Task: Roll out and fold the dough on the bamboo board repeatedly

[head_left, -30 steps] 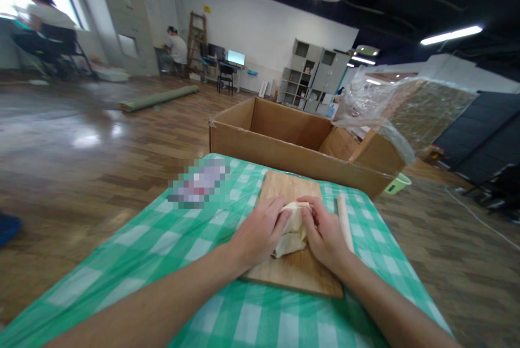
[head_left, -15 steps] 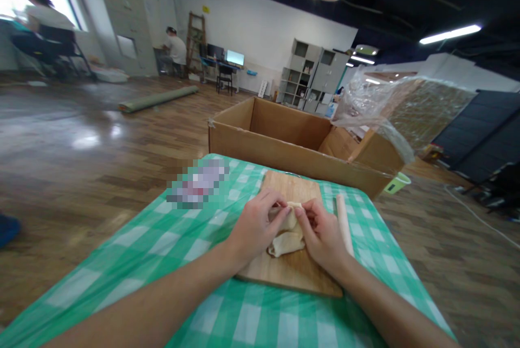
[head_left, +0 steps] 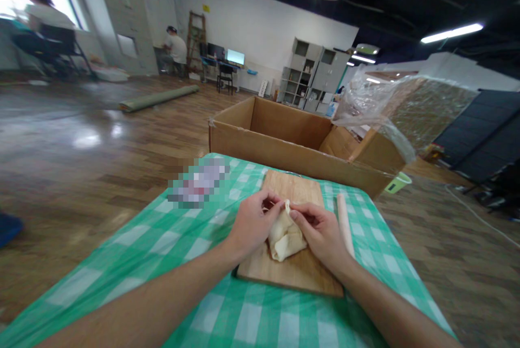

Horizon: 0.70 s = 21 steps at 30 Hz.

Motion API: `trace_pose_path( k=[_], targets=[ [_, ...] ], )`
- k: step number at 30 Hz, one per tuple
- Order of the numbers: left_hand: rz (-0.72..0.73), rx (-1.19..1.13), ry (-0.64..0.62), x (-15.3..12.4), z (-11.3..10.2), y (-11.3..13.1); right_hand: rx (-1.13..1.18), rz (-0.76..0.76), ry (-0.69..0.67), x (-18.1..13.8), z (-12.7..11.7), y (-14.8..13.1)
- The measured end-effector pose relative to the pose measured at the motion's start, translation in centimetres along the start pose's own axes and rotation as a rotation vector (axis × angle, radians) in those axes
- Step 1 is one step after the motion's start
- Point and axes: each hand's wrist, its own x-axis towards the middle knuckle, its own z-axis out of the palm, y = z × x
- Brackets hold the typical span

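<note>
A pale, folded piece of dough (head_left: 285,237) lies on a wooden cutting board (head_left: 280,277). My left hand (head_left: 255,220) pinches its far edge from the left, thumb and fingertips pressed together. From the right, my right hand (head_left: 320,231) pinches the same raised edge close beside the left fingertips. The dough's near part rests on the board with a folded corner toward me. To the right of the board, a light wooden rolling pin (head_left: 343,220) lies lengthwise on the cloth, partly hidden by my right hand.
A green and white checked cloth (head_left: 195,266) covers the table. A blurred-out item (head_left: 199,182) lies at its far left. Past the far edge stands a large open cardboard box (head_left: 292,147) with plastic wrap (head_left: 369,98). Two people sit in the background at left.
The far edge of the dough has been drawn up into a narrow peak between my fingertips. More of its near surface shows now. My hands have shifted only slightly.
</note>
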Motion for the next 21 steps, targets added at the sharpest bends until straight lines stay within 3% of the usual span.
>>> trace_pose_path(
  k=[3,7,10,13,17,21],
  targets=[
    [-0.024,-0.029,-0.013,0.0,0.0,0.1,0.271,0.161,0.021,0.5,0.4,0.7],
    [-0.014,-0.042,-0.032,-0.2,-0.1,0.8,0.462,0.269,-0.109,0.6,0.5,1.0],
    [0.029,-0.032,-0.048,-0.4,-0.1,1.3,0.39,0.253,-0.142,0.4,0.4,0.7],
    [0.048,-0.015,-0.047,-0.5,0.1,1.4,0.229,0.171,-0.076,0.0,0.3,0.3],
    [-0.045,-0.171,-0.073,-0.1,0.2,1.0,0.087,0.069,-0.02,-0.3,0.4,-0.1],
    [-0.154,-0.309,-0.095,0.2,0.0,1.1,0.183,0.117,-0.07,0.3,0.1,-0.1]
  ],
)
